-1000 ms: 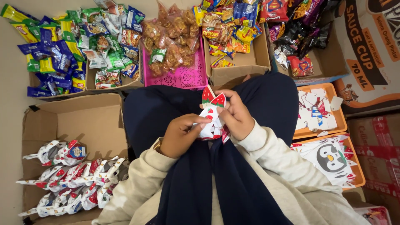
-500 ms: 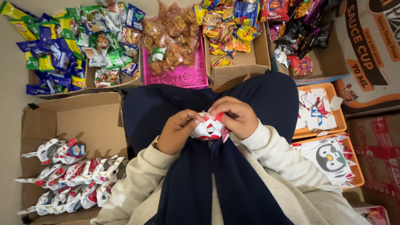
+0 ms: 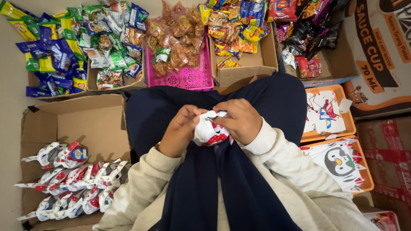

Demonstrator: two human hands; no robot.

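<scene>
Centre of frame: left hand (image 3: 180,132) and right hand (image 3: 240,121) are both closed on a small white-and-red printed bag (image 3: 209,130), held over the dark blue lap (image 3: 205,188). Fingers of both hands pinch the bag's top edge; the bag looks bunched and filled. Lower left: open cardboard box (image 3: 81,124) holding rows of finished white-and-red bags (image 3: 70,182). Right: orange tray (image 3: 347,124) with flat cut-outs, and below it a stack of penguin-print sheets (image 3: 340,162). Top: pink basket (image 3: 188,77) of clear-wrapped snacks, with boxes of coloured snack packets (image 3: 64,47) beside it.
</scene>
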